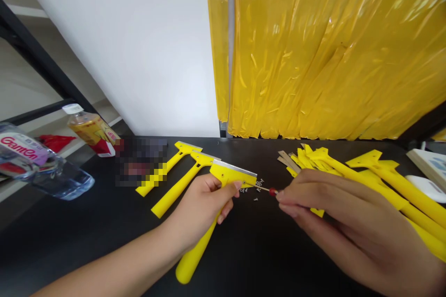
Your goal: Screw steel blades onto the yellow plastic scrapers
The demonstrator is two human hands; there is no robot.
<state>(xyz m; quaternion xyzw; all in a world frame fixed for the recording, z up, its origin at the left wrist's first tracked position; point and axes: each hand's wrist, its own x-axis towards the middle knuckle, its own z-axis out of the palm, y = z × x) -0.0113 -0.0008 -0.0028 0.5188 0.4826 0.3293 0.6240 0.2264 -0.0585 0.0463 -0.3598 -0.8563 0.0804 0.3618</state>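
Observation:
My left hand [204,206] grips the handle of a yellow plastic scraper [228,174], whose steel blade edge faces away from me. My right hand [336,220] pinches a thin screwdriver [263,188] with a small red handle. Its shaft reaches to the scraper's head, and its tip appears to touch the head near the blade holder. Several tiny screws [255,199] lie on the black tabletop [265,260] just beyond the scraper. Two more yellow scrapers [177,186] lie to the left of my left hand. A heap of yellow scrapers [379,178] lies under and beyond my right hand.
Loose metal blades [287,160] lie by the heap. Left of the work area are a clear water bottle [42,163], a drink bottle [91,130] and a pixelated object [141,161]. A yellow plastic strip curtain [331,55] hangs behind the table. A white box [429,165] stands at right.

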